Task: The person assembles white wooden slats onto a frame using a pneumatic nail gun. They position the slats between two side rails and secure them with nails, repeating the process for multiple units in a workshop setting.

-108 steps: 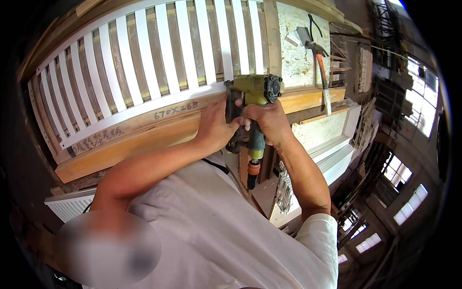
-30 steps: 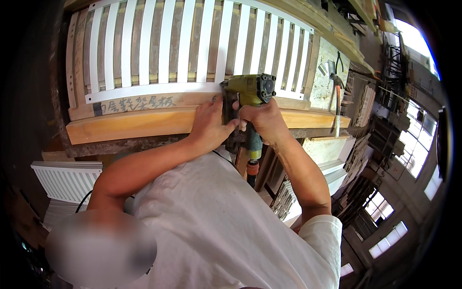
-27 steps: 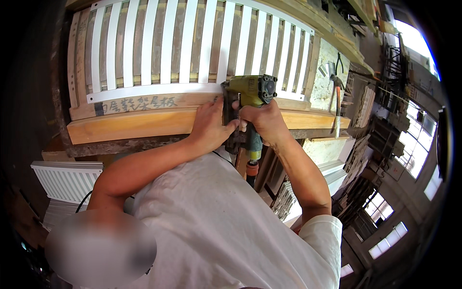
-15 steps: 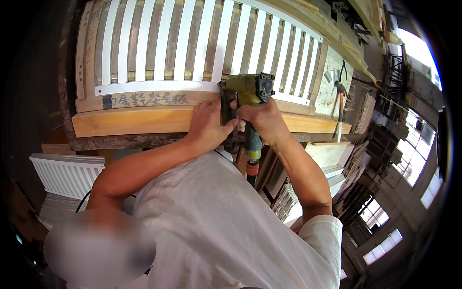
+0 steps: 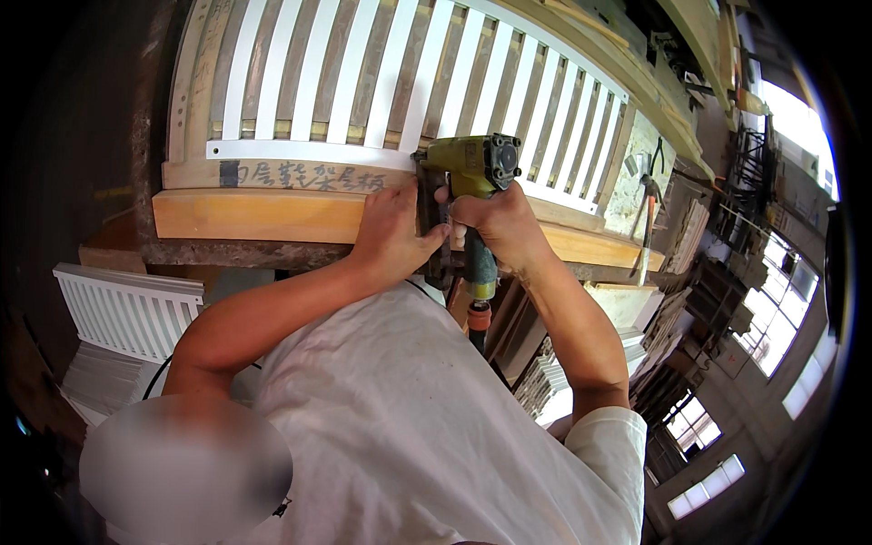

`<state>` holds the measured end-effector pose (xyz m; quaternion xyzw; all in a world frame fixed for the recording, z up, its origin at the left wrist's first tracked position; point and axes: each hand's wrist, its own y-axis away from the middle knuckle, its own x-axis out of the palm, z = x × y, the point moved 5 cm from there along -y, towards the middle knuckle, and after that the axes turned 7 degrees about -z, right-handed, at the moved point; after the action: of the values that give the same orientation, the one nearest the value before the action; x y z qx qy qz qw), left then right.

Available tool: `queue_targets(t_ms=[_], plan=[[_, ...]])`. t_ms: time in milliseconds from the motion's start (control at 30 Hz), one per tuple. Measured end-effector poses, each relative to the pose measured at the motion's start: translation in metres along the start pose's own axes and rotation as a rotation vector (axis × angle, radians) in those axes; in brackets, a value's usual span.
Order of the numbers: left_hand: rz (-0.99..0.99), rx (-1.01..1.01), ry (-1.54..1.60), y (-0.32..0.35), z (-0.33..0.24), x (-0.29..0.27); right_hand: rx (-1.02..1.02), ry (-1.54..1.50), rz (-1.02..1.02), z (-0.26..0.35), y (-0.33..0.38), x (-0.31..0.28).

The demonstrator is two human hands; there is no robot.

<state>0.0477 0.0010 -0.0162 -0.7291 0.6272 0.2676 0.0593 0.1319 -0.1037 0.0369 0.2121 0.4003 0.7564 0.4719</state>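
From my end, the main change is sideways: the olive-yellow air-driven fastening tool with a dark magazine has worked leftward along the white slatted wooden panel. A second ago I count its nose near the eighth slat from the left; half a second ago, the seventh; now it is at the sixth. My view has shifted with it, so the panel's left end sits closer to the middle.

The panel lies flat in a brown wooden jig on the surface, behind a smooth orange-yellow wooden bar. The nose is at the near rail, though I can't tell whether it presses there.

The right hand is wrapped around the tool's handle. The left hand lies beside the magazine, its thumb reaching across; whether it grips or only steadies, I can't tell.

I judge this as regular slat-by-slat work along the near rail, with five slats left of the tool. Keeping the nose square on that narrow rail seems to matter most.
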Motion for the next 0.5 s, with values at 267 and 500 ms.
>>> queue_targets(t_ms=[267,500], plan=[[-0.003,-0.007,0.061,0.000,0.001,-0.004,-0.003,0.047,-0.057,0.004,0.001,0.006],[0.002,-0.051,0.047,0.002,0.006,-0.014,-0.048,0.112,-0.038,0.005,-0.003,0.016]])
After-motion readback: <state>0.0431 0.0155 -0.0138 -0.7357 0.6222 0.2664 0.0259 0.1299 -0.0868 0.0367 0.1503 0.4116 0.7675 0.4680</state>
